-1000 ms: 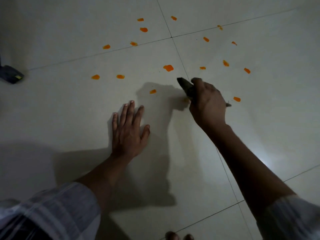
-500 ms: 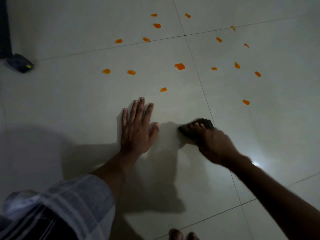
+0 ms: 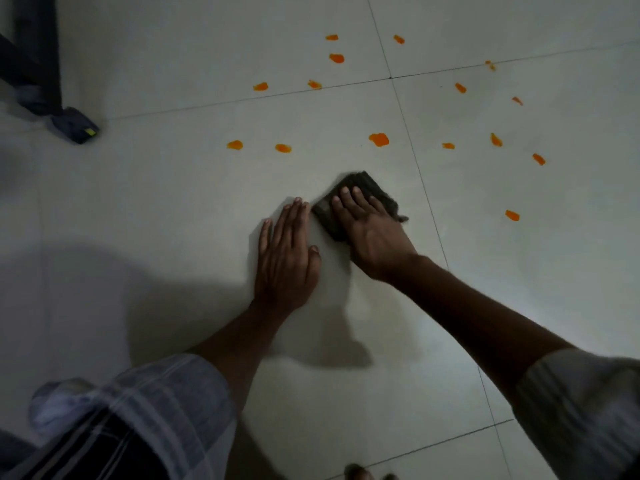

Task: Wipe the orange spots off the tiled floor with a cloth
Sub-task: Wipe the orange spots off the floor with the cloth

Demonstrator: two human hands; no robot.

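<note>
Tiled floor (image 3: 173,202), right hand (image 3: 370,233) pressing cloth (image 3: 360,188), orange spots (image 3: 379,139) beyond

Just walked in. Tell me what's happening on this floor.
A person kneels over the pale tiled floor, wiping it. Their right hand presses a dark folded cloth flat against the tile with straight fingers, while the left hand rests flat on the floor beside it. Many small orange spots remain scattered beyond the cloth, so most of the job is undone. A dark object sits at the far left.
</note>
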